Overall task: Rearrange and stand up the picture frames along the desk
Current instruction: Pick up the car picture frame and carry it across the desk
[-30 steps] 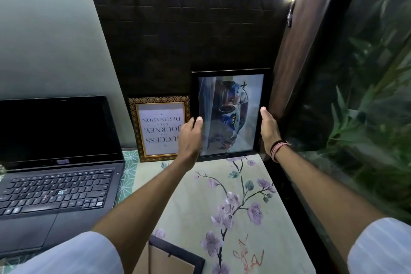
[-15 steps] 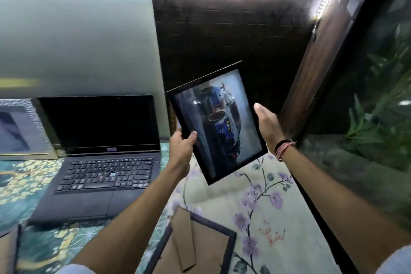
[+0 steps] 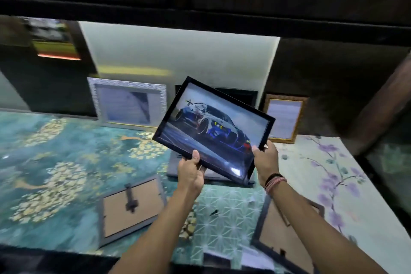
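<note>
Two frames upright at the wall: white textured frame point(image 3: 130, 103), gold ornate frame point(image 3: 285, 117). Two face-down: grey frame point(image 3: 131, 208), dark frame point(image 3: 287, 224). Airborne above desk: black-framed car picture point(image 3: 213, 128), clamped by left hand point(image 3: 191, 173) and right hand point(image 3: 266, 162).

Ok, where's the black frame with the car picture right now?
In the head view it is mid-frame, tilted and held off the desk: the black car frame is gripped along its lower edge by the left hand and right hand, in front of the laptop.
</note>
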{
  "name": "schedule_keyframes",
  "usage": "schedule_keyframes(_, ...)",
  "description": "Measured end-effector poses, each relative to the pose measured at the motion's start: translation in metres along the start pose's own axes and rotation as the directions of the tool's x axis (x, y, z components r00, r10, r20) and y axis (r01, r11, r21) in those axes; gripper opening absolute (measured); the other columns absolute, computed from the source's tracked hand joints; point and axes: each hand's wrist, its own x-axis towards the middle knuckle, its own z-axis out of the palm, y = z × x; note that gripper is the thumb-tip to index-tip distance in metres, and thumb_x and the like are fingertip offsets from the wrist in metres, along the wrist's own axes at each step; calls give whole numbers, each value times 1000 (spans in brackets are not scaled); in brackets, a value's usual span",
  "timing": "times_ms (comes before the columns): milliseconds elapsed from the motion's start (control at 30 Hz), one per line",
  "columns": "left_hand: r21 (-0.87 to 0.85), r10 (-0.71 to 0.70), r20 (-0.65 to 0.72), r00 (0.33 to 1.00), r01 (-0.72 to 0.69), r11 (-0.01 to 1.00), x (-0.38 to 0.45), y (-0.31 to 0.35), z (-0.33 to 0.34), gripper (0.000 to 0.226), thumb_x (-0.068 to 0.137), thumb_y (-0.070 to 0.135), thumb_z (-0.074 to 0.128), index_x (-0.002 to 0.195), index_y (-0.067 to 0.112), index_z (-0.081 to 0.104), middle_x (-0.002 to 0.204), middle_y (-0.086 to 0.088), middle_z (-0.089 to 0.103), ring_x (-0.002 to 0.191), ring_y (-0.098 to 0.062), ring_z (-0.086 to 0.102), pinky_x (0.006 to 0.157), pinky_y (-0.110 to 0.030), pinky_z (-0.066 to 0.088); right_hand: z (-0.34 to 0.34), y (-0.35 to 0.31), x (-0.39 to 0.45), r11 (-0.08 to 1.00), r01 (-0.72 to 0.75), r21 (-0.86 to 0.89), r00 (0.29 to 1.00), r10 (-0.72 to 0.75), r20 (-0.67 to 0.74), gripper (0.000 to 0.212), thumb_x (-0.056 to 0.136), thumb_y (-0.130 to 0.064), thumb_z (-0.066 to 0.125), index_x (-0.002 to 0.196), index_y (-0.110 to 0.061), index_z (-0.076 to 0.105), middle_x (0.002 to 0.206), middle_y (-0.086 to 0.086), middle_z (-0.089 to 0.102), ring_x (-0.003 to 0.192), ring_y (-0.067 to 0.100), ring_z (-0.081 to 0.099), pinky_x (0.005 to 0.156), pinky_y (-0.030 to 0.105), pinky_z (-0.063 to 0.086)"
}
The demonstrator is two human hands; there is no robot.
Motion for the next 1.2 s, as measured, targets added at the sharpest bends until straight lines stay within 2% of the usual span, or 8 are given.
schedule_keyframes(233,7,102,-77,992,-102,995,11,133,-100,16,96,-6,59,90,9,64,77,-6,72,62,-12,72,57,-26,59,96,-21,-37,996,57,-69,994,-49,101,29,90,8,53,109,-3,71,100,9,74,83,19,64,60,11,52)
schedule_keyframes(367,67,166,-186,968,-156,985,40,190,-160,16,103,1,51,98,11,63,88,-5,67,84,-17,63,75,-31,53,142,-2,-33,996,2,-92,982,15,189,31,88,9,53,99,-14,73,99,9,76,84,22,67,75,31,59)
schedule_keyframes(500,250,244,-319,916,-168,954,53,210,-207,24,99,-7,52,116,4,65,92,-7,66,79,-18,63,66,-27,55,194,32,-30,986,-61,-156,965,99,244,24,84,7,60,87,-13,73,95,12,75,83,24,66,81,43,59)
schedule_keyframes(600,332,270,-370,889,-145,932,58,220,-233,24,101,-9,49,113,7,63,93,-8,64,77,-17,60,72,-29,54,222,50,-37,975,-89,-206,946,148,290,6,84,6,65,86,8,70,77,10,65,72,21,57,64,33,47)
schedule_keyframes(767,431,281,-486,828,-53,901,81,245,-272,18,99,-10,53,89,2,60,83,-7,56,70,-17,51,62,-31,44,263,74,-47,921,-45,-388,934,176,309,28,81,-16,75,66,-15,51,57,2,39,59,17,35,55,29,28)
schedule_keyframes(867,562,304,-477,825,20,827,96,260,-287,26,97,-11,52,76,3,57,75,-10,50,68,-23,47,59,-34,39,282,82,-48,884,3,-468,924,176,339,44,83,-15,75,57,-17,40,52,-1,38,55,19,35,53,32,28)
schedule_keyframes(1000,734,345,-407,846,78,675,105,279,-292,20,92,-12,52,78,2,54,67,-11,45,52,-24,45,37,-20,32,305,90,-47,846,12,-534,923,196,331,24,84,-23,76,72,-4,66,65,8,66,64,23,56,62,35,46)
schedule_keyframes(1200,861,397,-385,833,170,479,136,298,-319,17,76,8,54,69,0,67,79,-28,72,71,-38,69,58,-49,56,325,92,-48,755,42,-654,931,209,301,37,86,-19,75,58,-10,53,55,3,49,56,21,46,54,31,33)
